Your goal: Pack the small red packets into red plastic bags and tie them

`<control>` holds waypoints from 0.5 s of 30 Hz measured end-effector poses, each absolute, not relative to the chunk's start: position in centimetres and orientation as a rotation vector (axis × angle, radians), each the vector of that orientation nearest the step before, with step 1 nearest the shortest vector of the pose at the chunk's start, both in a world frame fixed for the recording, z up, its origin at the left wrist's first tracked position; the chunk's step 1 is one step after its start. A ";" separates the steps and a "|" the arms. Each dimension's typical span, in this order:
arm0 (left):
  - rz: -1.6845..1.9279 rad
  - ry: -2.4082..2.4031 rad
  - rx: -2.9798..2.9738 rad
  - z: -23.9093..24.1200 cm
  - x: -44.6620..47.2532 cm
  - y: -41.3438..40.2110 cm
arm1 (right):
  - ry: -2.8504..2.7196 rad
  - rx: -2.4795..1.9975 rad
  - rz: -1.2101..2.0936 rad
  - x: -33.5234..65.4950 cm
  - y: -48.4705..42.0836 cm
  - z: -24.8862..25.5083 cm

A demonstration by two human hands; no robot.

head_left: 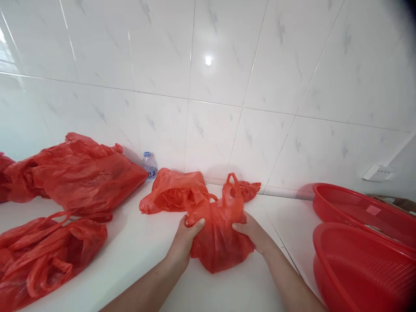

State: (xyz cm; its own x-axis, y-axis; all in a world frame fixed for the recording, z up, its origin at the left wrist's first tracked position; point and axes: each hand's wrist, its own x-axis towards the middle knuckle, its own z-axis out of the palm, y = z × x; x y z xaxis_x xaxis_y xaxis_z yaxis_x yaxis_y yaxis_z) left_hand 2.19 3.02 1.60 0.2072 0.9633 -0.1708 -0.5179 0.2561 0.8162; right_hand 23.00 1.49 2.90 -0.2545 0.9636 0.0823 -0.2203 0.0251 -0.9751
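Note:
Between my two hands, in the middle of the head view, is a red plastic bag [217, 238] with its loop handles standing up. My left hand [189, 234] grips the bag's left side, thumb in front. On the opposite side my right hand [248, 229] clasps it the same way, the other fingers hidden behind the plastic. What the bag contains, if anything, cannot be made out. Just behind it lies another red plastic bag [172, 186], its mouth partly gaping. A small crumpled red bag [248, 190] rests against the wall at the back.
Large red bags [87, 173] and a slack red bag [55, 255] cover the left side. A clear bottle with a blue cap [149, 165] stands by the tiled wall. Two red plastic baskets [328, 260] sit at right, below a wall socket [378, 173].

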 end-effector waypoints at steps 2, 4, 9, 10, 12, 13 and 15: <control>1.031 0.663 0.723 2.5 2.1 3.7 | -1.230 -0.856 1.530 23.6 1.3 2.9; 1.013 0.573 0.759 3.4 1.9 4.3 | -1.141 -0.838 1.513 24.5 1.3 2.6; 1.206 0.492 0.869 4.6 1.4 5.0 | -1.008 -0.767 1.322 25.7 1.5 2.8; 1.219 0.496 0.886 4.5 1.3 5.0 | -1.050 -0.767 1.302 25.5 1.6 3.2; 1.220 0.516 0.915 3.8 1.1 5.1 | -1.142 -0.782 1.255 24.8 1.6 4.0; 1.219 0.540 0.940 3.2 1.0 5.1 | -1.178 -0.792 1.239 24.4 1.6 4.3; 1.227 0.616 1.034 2.1 0.9 5.1 | -1.206 -0.816 1.222 23.5 1.6 4.6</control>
State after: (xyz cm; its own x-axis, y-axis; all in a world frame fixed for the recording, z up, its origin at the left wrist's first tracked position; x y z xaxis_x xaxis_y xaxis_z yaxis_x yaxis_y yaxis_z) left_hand 0.88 5.12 2.13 0.2674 0.9536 0.1385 -0.4585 -0.0005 0.8887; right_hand 23.53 1.63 4.59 -0.0801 0.9687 0.2347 -0.2480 0.2087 -0.9460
